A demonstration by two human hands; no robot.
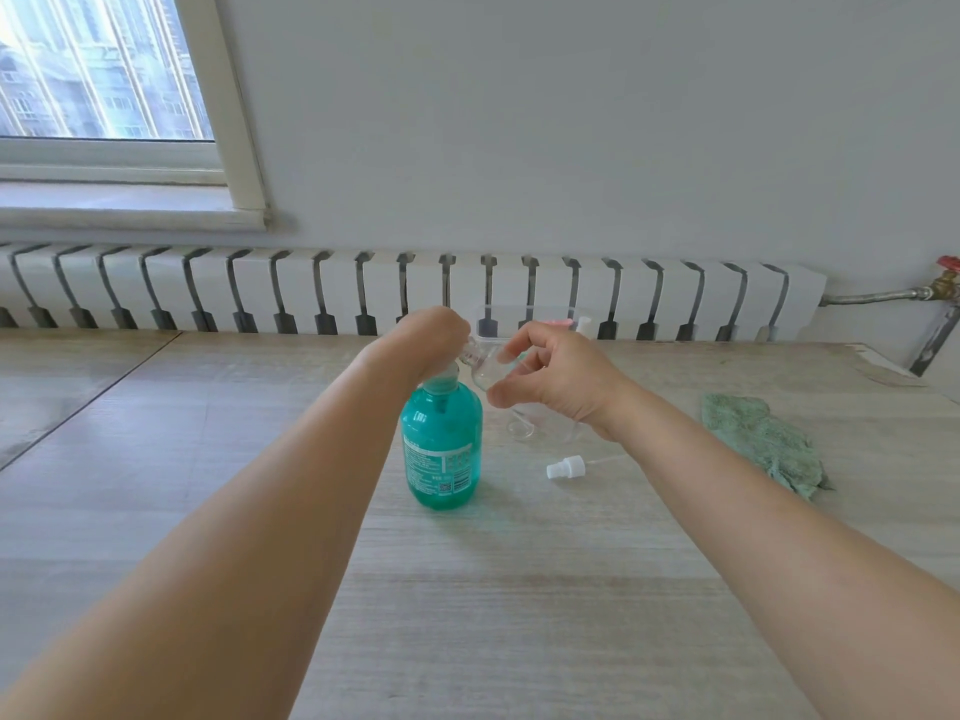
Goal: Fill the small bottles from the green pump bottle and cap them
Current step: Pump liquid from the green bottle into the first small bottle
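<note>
At the centre of the wooden tabletop (467, 589) the green pump bottle (441, 449) stands upright, its printed label facing the camera. The left hand (426, 340) is closed in a fist over the pump head, covering it completely; the nozzle points to the right. The right hand (550, 381) pinches a small clear bottle (485, 368) between thumb and fingertips, tilted, with its mouth held against the nozzle. Whether liquid is inside it cannot be told.

Under the right hand, a second clear bottle (522, 431) rests on the tabletop just beside the pump bottle. A white spray cap (565, 467) with its thin dip tube lies on its side, in front of that bottle and apart from it. A green cloth (763, 444) lies crumpled near the right edge. Behind the hands stands a clear container (524, 322), with a white cap visible at its right side.
</note>
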